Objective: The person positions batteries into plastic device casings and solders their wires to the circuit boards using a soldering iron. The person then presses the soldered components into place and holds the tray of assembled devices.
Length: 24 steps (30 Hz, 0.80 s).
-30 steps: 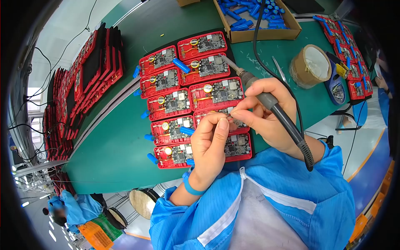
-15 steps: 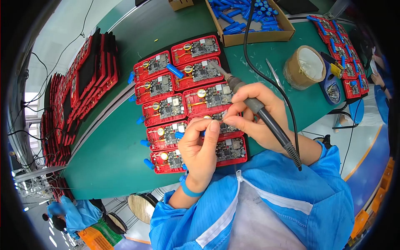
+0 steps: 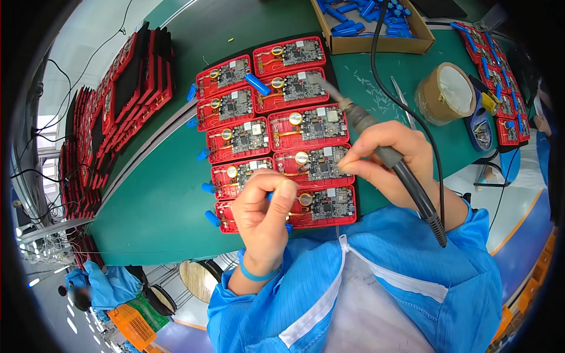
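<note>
My right hand [image 3: 394,156] is closed around a soldering iron [image 3: 385,154], its metal tip pointing up and left over the red housings. The thumb and forefinger of that hand pinch together near a circuit board [image 3: 326,162]; anything between them is too small to make out. My left hand [image 3: 262,212] is closed, thumb against bent forefinger, over the lower left housings. Bits of blue show beside its fingers, and what it holds is hidden. Two columns of red housings [image 3: 306,219] lie beneath, with boards and round yellow-rimmed cells [image 3: 302,157]. A blue battery [image 3: 257,84] lies across two upper housings.
A cardboard box [image 3: 382,45] of blue batteries stands at the back. To the right are a tape roll [image 3: 445,94], tweezers [image 3: 402,101] and a blue tray [image 3: 479,129]. Stacked red housings [image 3: 126,88] line the left. The iron's black cable [image 3: 391,91] crosses the bench. Other people sit nearby.
My hands have moved apart: the left down and left, the right slightly right with the soldering iron. The fingertips no longer meet. The whole view has shifted a little.
</note>
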Motion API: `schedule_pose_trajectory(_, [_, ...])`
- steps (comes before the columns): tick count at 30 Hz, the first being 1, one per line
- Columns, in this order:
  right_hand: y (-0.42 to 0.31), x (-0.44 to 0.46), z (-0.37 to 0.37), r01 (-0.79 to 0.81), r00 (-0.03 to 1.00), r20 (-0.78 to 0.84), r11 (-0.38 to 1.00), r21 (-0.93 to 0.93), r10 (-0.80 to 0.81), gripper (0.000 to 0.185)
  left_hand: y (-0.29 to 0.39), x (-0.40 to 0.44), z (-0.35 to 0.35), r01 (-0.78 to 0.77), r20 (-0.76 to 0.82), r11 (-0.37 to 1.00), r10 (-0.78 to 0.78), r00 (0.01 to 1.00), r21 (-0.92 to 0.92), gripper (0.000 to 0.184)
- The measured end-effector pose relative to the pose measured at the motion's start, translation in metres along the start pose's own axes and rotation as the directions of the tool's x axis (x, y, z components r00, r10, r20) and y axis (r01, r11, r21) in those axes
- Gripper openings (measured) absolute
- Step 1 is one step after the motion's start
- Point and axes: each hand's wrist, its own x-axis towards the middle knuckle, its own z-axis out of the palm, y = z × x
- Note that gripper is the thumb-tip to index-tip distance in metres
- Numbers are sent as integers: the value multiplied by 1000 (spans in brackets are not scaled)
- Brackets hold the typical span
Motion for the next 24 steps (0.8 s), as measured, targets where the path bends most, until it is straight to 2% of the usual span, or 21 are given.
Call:
schedule_pose_trajectory(2, [3, 2, 5, -50, 999, 29, 991, 128, 47, 22, 2, 2, 2, 116, 114, 987, -103, 988, -111, 6])
schedule_pose_trajectory(5, [2, 6, 5, -33, 996, 88, 987, 156, 19, 22, 2, 2, 4, 198, 185, 962, -163, 969, -189, 5])
schedule_pose_trajectory(9, [1, 8, 8, 3, 989, 149, 992, 124, -22, 23, 0, 2, 5, 242, 263, 955, -193, 945, -170, 5])
schedule_pose_trajectory(15, [-2, 6, 6, -26, 989, 147, 977, 213, -6, 18, -5, 0, 8, 395, 372, 896, -302, 878, -204, 3])
schedule_pose_trajectory(17, [1, 3, 3, 58, 983, 169, 995, 80, -70, 16, -4, 0, 9, 399, 356, 896, -315, 880, -193, 2])
schedule_pose_trajectory(19, [3, -1, 1, 71, 982, 173, 995, 65, -82, 17, -3, 1, 10, 403, 341, 897, -327, 881, -182, 2])
schedule_pose_trajectory(21, [4, -4, -4, 87, 979, 179, 995, 50, -94, 17, -1, 3, 10, 278, 369, 960, -247, 896, -33, 3])
schedule_pose_trajectory(24, [1, -5, -16, 93, 968, 237, 996, -17, -86, 19, 6, 5, 12, 266, 381, 961, -273, 883, 74, 5])
